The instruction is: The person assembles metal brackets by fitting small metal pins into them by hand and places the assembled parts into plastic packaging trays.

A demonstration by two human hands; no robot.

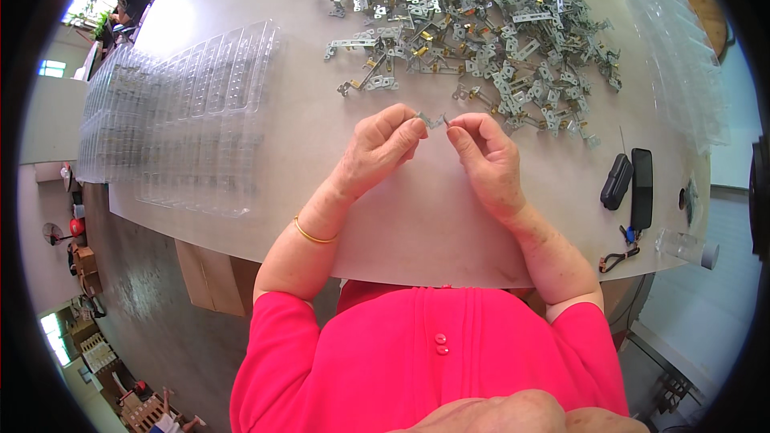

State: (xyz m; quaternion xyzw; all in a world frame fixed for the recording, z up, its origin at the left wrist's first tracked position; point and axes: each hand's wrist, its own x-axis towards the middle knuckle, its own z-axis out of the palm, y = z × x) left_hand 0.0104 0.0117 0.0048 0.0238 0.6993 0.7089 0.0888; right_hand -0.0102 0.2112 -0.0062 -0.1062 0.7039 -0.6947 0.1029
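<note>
Fingertips first: my left hand (381, 148) pinches one end of a small metal bracket (434, 121) between thumb and forefinger, and my right hand (481, 152) pinches the other end the same way. Both sets of fingers are closed tight on that one piece, held just above the white table (321, 136), roughly dead centre of the view. I can't tell whether it's one part or two being mated; it is too small to read.

Risk as I judge it: the grip is on the very tips only. If either pinch slackens, the bracket drops and could skid into the pile of metal brackets (481, 24), which starts just beyond my right fingers at about 1 o'clock. Once in there it's lost among lookalikes. Any small brass-coloured bit on it could also pop loose if twisted hard.

Going outward: a gold bangle (311, 234) sits on my left wrist at 7 o'clock from the part and could snag the stacked clear plastic trays (188, 112), which lie at 9 o'clock, well apart from the hands for now. At 3 to 4 o'clock, near the table edge, there is a black case (616, 182) beside a dark phone (642, 188); a wide elbow swing could knock them off. More clear trays (682, 56) are at 2 o'clock.
</note>
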